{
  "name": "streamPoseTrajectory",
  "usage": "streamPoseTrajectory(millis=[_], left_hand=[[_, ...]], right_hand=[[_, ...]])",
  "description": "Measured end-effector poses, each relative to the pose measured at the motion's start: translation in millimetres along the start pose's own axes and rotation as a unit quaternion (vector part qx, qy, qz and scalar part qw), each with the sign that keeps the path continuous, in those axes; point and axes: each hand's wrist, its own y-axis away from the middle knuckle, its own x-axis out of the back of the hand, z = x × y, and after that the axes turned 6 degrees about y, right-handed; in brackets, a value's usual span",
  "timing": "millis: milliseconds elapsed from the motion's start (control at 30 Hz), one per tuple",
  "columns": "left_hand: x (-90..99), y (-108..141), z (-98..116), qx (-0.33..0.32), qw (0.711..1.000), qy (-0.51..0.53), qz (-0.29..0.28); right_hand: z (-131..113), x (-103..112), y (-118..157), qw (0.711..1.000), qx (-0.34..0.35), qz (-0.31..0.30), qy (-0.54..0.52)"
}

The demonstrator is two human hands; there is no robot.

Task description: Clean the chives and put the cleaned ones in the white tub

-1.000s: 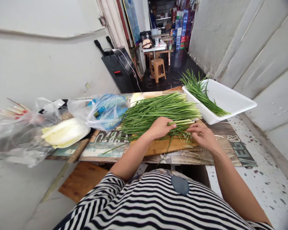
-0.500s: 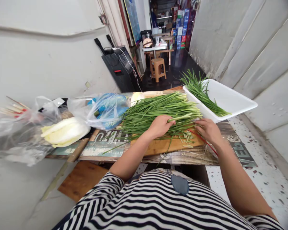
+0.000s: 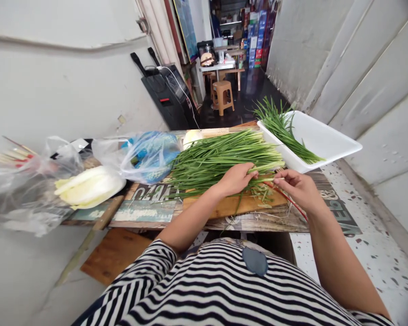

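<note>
A thick pile of garlic chives (image 3: 221, 156) lies across a wooden cutting board (image 3: 224, 208), pale stem ends pointing right. My left hand (image 3: 236, 179) rests at the pile's near side, fingers closed round a few chives. Just to its right, my right hand (image 3: 297, 188) pinches the pale end of a chive between thumb and fingertips. Below the hands, trimmed scraps (image 3: 263, 192) are scattered on the board. A red strip (image 3: 290, 201) runs under my right hand toward the table's front edge.
A white plastic tub (image 3: 326, 136) with more chives (image 3: 285, 131) stands at the right. On the left are a napa cabbage (image 3: 90, 188), a blue plastic bag (image 3: 153, 156), clear bags (image 3: 23, 199) and a wooden-handled knife (image 3: 110, 212). A wall borders the left side.
My left hand has shifted slightly right along the pile. My right hand has come a little nearer the front and now pinches a chive's pale end.
</note>
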Motion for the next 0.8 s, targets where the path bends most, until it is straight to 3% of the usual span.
streamPoseTrajectory(millis=[200,367,633,800], left_hand=[[-8.0,-6,-5,-0.012,0.999,-0.011,-0.050],[-7.7,-5,-10,-0.001,0.998,0.013,-0.059],[-20.0,-5,-12,0.001,1.000,0.012,-0.021],[-21.6,-4,-11,0.014,0.999,0.022,-0.029]], right_hand=[[14,-18,-2,0.988,-0.053,0.049,-0.139],[24,-24,-2,0.980,-0.061,0.078,-0.173],[18,-19,-8,0.996,0.025,0.031,0.079],[16,-26,-11,0.995,0.059,0.024,0.078]])
